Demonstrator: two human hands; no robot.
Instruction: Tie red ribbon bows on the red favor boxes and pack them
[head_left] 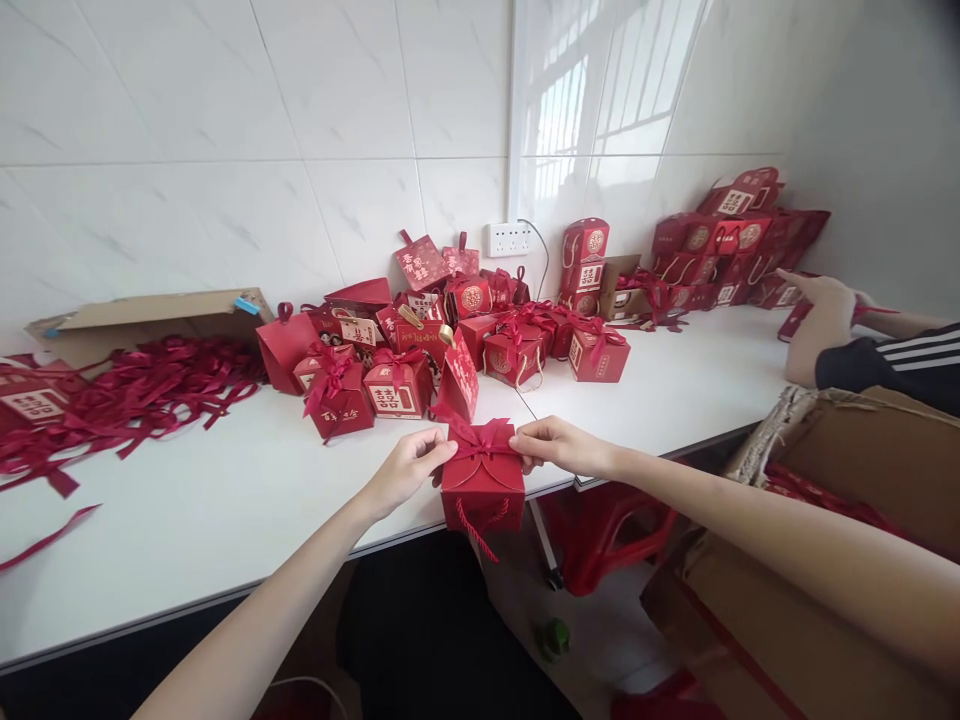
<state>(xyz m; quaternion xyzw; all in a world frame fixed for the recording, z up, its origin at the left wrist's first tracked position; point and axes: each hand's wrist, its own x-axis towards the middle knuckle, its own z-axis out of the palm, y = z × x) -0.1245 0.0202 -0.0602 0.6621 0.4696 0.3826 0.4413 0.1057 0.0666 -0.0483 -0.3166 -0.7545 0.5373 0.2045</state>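
Observation:
A red gift box (pixel 482 492) with a twisted red cord handle sits at the table's front edge, right before me. Across its top lies a red ribbon (pixel 484 438) with a knot or bow in the middle. My left hand (pixel 414 462) pinches the ribbon at the box's left side. On the right side, my right hand (pixel 556 447) pinches the ribbon too, fingers closed. Just behind the box leans a patterned red triangular box (pixel 458 378). The undersides of both hands' fingers are partly hidden.
Several ribboned red boxes (pixel 398 388) crowd the table behind. At left lies a heap of loose ribbons (pixel 172 385) by a cardboard box (pixel 157 312). Stacked boxes (pixel 712 235) stand at back right, near another person's hand (pixel 814 300). A large carton (pixel 795 610) is at right, beside a red stool (pixel 619 540).

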